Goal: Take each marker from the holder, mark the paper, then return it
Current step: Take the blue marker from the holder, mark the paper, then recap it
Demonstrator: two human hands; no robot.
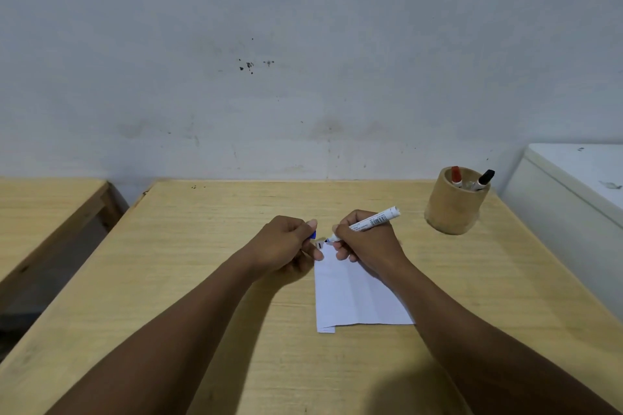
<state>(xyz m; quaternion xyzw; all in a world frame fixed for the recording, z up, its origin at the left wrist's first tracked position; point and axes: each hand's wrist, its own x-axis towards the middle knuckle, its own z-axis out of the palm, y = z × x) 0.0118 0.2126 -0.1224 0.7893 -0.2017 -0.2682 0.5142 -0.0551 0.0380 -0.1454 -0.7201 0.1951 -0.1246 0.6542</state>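
A folded white paper (357, 293) lies on the wooden table (202, 280). My right hand (367, 242) grips a white blue-tipped marker (371, 222), its uncapped tip at the paper's far left corner beside a short dark mark (319, 245). My left hand (286, 242) pinches the blue cap (313, 235) just left of the tip, its fingers touching the paper's corner. The round wooden holder (451, 209) stands at the far right of the table, holding a red-capped marker (456, 176) and a black-capped marker (484, 179).
A white cabinet (573, 199) flanks the table on the right. A second wooden table (43, 209) stands to the left across a gap. A grey wall rises directly behind the table's far edge.
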